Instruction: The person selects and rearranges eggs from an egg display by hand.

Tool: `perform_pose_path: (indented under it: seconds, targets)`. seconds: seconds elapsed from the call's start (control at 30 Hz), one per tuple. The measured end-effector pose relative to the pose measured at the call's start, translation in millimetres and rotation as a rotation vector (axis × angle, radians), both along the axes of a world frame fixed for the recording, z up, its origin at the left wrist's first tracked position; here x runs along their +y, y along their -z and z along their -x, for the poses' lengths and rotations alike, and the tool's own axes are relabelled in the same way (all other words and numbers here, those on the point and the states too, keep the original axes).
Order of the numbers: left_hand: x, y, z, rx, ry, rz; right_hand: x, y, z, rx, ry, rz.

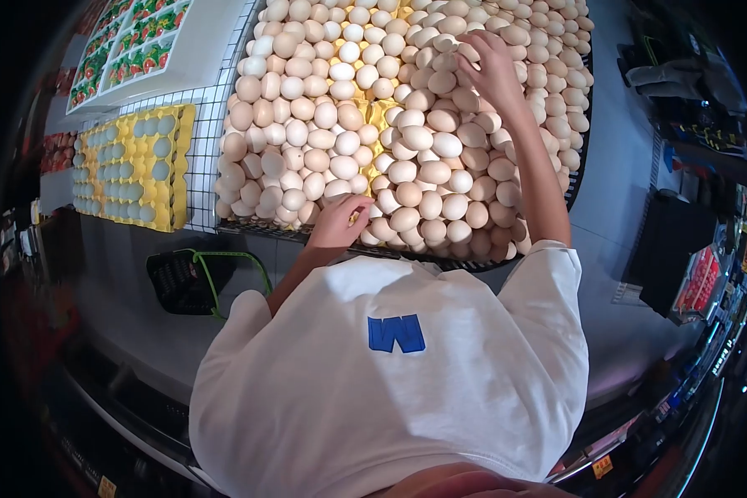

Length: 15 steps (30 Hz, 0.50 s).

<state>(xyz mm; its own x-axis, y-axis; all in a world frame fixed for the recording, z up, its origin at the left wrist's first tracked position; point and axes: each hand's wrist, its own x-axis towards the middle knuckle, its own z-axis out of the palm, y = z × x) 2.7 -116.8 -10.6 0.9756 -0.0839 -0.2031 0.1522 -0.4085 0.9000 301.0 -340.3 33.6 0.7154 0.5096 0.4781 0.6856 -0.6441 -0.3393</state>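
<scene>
A large heap of brown and cream eggs (pixel 423 172) fills a black-edged display in front of me. My right hand (pixel 491 68) reaches far into the heap, with thumb and fingers around an egg (pixel 468 51). Whether that egg is lifted off the others, I cannot tell. Close to my body, my left hand (pixel 340 222) rests at the near edge of the heap. Its fingers are curled together, and no egg shows in them. Yellow egg tray (pixel 377 112) shows in a strip between the eggs.
Left of the heap, yellow trays (pixel 181 166) hold pale bluish eggs beside a white wire grid (pixel 202 162). Packs with red and green prints (pixel 129 50) lie on a white surface behind. A black shopping basket (pixel 178 282) with green handles stands on the grey floor (pixel 610 216).
</scene>
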Motion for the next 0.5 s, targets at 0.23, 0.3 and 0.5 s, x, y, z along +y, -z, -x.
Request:
perform_pose_path:
  seconds: [0.23, 0.3, 0.5]
  targets:
    - [-1, 2, 0, -0.021, 0.03, -0.001, 71, 20, 79, 0.488, -0.277, 0.048]
    - [-1, 2, 1, -0.029, 0.027, -0.003, 94, 43, 86, 0.517, -0.284, 0.146]
    - [-1, 2, 4, -0.018, -0.014, 0.018, 148, 68, 111, 0.592, -0.026, 0.33]
